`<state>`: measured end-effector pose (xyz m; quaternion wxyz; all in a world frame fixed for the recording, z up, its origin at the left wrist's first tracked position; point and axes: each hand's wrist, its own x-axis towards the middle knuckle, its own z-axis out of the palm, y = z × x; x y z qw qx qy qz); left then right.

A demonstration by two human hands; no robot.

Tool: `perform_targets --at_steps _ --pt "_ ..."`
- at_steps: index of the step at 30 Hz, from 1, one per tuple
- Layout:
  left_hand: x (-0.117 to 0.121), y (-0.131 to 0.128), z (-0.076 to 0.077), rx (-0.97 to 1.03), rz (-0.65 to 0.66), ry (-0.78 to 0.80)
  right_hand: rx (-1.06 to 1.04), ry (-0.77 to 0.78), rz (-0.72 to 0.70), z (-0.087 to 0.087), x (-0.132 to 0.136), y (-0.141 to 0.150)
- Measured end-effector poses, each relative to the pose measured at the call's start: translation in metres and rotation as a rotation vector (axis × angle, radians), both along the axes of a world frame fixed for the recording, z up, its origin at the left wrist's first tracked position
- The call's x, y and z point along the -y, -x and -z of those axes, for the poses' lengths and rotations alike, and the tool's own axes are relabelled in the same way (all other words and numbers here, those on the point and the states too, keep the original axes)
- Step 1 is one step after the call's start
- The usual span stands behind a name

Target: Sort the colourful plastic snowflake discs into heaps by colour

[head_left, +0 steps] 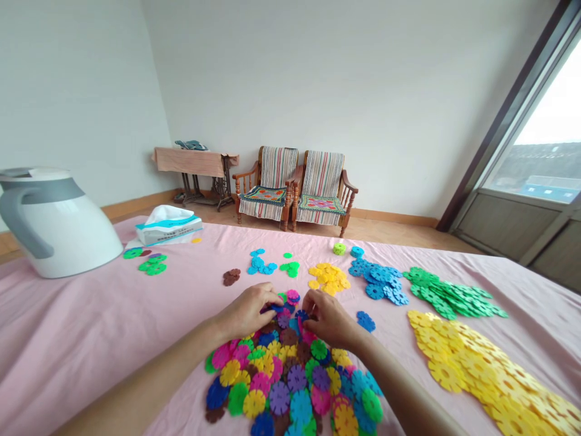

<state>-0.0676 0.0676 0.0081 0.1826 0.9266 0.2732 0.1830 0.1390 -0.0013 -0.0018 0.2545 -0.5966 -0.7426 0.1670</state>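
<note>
Clock directions take 12 as directly away from the person. The pile (297, 378) of mixed discs lies at about 5 to 6 o'clock from the left fingertips and 6 to 7 o'clock from the right; its narrow end reaches up between both hands. Its long axis is hard to fix, as the forearms cover part of the edges; the visible outline widens toward 6. Neither hand is clearly nearer. The left hand (249, 310) has thumb and fingers nearly closed, pinching a dark blue disc (274, 308). The right hand (330, 318) has its fingers curled and slightly parted at a pink disc (300, 324); whether it is gripped cannot be told. Discs are thin, round, apparently plastic, with slotted rims and, where visible, a central hole. From the right hand, a loose blue disc (365, 321) lies at 3 o'clock, the small yellow heap (329, 278) at 12, the blue heap (379, 281) between 1 and 2, and the green row (454, 295) at 2. The long yellow row (490, 369) is overlapped like scales, its axis running from 10 to 4. The cloth (181, 290) is pink, soft and wrinkled.
</note>
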Motion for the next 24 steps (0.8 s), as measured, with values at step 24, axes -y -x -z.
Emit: perform_targets --at_steps 24 --pt "0.008 -0.018 -0.004 0.300 -0.189 0.158 -0.074 0.034 0.183 -0.038 0.028 -0.071"
